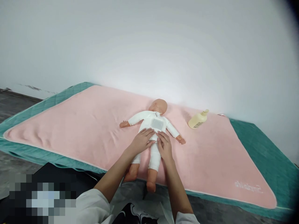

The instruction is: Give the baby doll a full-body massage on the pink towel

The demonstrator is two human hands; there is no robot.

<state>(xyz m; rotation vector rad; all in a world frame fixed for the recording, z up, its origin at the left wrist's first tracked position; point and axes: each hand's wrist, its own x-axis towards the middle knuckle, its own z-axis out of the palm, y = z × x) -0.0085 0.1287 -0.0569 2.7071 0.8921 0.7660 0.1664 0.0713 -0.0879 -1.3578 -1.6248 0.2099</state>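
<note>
A baby doll with a white cloth body lies face down on a pink mat, its head toward the wall and its feet over the near edge. On its back is a greyish rectangular patch. My left hand rests flat on the doll's lower back, fingers stretched out. Beside it my right hand lies on the other side of the lower back, fingers extended too. The fingertips of both hands are close together, just below the patch. Neither hand holds anything.
A pale yellow pump bottle lies tilted on the mat to the right of the doll. The mat covers a green padded bed against a white wall. Something black stands below the bed's near left edge.
</note>
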